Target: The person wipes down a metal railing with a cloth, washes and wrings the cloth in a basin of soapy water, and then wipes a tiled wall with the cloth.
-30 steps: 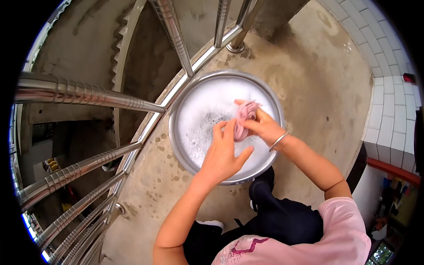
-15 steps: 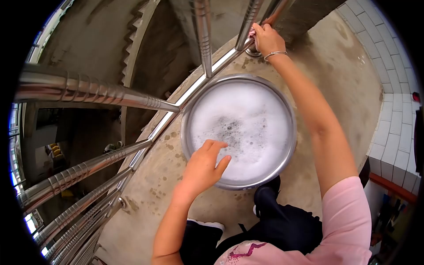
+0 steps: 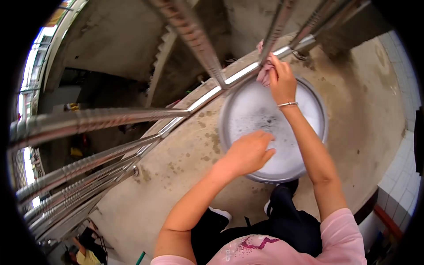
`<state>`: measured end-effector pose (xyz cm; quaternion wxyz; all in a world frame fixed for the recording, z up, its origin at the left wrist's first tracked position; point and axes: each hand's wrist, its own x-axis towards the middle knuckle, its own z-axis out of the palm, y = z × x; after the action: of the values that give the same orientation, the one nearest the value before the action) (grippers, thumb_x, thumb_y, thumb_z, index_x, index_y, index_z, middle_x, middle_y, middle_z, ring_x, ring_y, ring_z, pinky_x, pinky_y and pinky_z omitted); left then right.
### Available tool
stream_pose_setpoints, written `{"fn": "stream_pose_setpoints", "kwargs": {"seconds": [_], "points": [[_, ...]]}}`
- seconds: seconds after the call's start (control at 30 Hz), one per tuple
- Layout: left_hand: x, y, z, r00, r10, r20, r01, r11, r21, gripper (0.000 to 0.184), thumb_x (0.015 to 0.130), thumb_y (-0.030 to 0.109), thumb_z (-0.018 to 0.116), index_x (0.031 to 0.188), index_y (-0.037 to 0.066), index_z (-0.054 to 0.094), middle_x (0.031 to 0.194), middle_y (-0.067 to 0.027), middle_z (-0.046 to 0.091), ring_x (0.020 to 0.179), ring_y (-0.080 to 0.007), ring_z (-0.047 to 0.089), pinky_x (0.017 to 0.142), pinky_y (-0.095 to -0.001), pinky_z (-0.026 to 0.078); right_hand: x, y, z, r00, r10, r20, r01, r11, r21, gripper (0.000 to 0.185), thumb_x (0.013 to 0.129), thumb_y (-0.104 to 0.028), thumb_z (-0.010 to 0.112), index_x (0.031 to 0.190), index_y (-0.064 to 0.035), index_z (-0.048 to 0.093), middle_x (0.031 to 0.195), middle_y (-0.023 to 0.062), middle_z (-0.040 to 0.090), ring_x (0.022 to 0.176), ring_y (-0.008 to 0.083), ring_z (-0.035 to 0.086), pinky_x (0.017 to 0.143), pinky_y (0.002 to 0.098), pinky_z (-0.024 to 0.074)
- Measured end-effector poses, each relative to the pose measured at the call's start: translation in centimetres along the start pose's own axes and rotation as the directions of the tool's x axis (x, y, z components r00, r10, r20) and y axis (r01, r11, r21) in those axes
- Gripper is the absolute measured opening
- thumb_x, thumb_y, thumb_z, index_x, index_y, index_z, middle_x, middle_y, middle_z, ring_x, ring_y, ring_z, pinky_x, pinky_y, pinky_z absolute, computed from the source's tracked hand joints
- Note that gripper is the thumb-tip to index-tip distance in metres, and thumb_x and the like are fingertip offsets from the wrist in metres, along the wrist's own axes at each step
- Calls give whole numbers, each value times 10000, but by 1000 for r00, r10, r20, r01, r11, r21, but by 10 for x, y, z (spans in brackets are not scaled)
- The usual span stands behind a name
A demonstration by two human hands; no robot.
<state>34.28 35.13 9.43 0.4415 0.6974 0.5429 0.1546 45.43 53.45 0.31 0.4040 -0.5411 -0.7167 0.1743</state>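
Note:
My right hand (image 3: 283,83), with a bracelet at the wrist, is closed on a pink cloth (image 3: 264,75). The cloth is pressed against the lower end of a metal railing bar (image 3: 274,33), just above the bottom rail (image 3: 242,74). Part of the cloth shows on the far side of the bar. Over the near left part of a round metal basin (image 3: 321,110) hovers my left hand (image 3: 251,152), fingers loosely bent, thumb apart, holding nothing. White foamy suds (image 3: 282,154) fill the basin, with darker bubbles near the middle.
The railing's bars run down the left side, with a lower area beyond them. Water spots mark the concrete floor (image 3: 185,170). A white tiled wall (image 3: 399,163) stands at right. At lower left, below, a person in a yellow top (image 3: 88,258) is partly visible.
The view has shifted, so the basin appears farther right. My right hand and the cloth have moved left along the bottom rail to another bar. My left hand still hovers over the basin.

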Motion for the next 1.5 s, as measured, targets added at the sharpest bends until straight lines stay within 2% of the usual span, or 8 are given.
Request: {"fn": "stream_pose_setpoints", "kwargs": {"seconds": [0.2,0.4,0.53,0.77,0.93,1.0,1.33,1.5], "points": [[-22,2,-12,1000,-7,1,7,999,39,296,902,240,552,1118,39,567,1013,-157,602,958,-351,587,816,-438,477,61,29,-18,986,-120,118,161,882,-443,317,885,-178,547,1198,-204,591,941,129,594,856,336,613,700,447,494],[-43,-7,-29,995,-67,-73,75,991,113,281,896,237,556,1114,61,583,1021,-140,619,941,-336,606,790,-428,488,21,10,-19,919,-193,344,294,917,-270,278,913,-185,542,1169,-92,600,907,153,630,848,298,639,691,390,507],[-45,-11,-43,967,-53,-248,78,993,91,264,894,239,573,1092,67,605,1004,-125,643,901,-291,634,761,-387,500,-12,-36,-74,680,375,630,-506,862,34,270,915,-137,565,1178,-79,545,841,49,601,806,90,600,608,286,493],[-47,12,-79,985,36,-171,-32,999,31,277,899,208,579,1114,34,599,1009,-128,647,878,-251,644,764,-358,503,63,-156,-179,965,-257,41,205,847,490,345,910,-48,581,1235,-68,467,993,19,571,867,70,538,724,201,439],[-42,23,-90,980,109,-165,-101,993,56,281,897,196,583,1113,18,596,991,-140,648,877,-251,642,763,-358,504,145,-260,-184,794,-475,-379,578,782,232,377,931,-116,578,1247,7,412,1038,99,554,898,160,571,795,283,464],[-44,27,-95,978,121,-172,-112,992,60,282,896,192,583,1114,14,595,989,-143,648,876,-251,642,764,-358,504,160,-269,-158,368,-680,-634,785,593,-179,400,909,-161,618,1197,27,415,979,121,539,862,232,574,793,336,460],[-73,-14,-100,973,-11,-232,-2,998,-56,250,895,131,590,1099,-13,591,947,-134,643,832,-212,636,744,-322,511,145,-225,-109,772,-273,-574,480,842,246,235,836,-157,683,894,-9,511,715,90,590,603,215,575,582,348,457],[-35,23,-99,856,148,-495,-317,908,-276,506,932,122,555,1390,41,356,1310,-149,459,940,-179,607,771,-279,510,123,-182,-111,993,-116,-36,115,797,593,248,801,-184,749,913,-7,616,771,5,621,685,63,551,629,223,453]]}}
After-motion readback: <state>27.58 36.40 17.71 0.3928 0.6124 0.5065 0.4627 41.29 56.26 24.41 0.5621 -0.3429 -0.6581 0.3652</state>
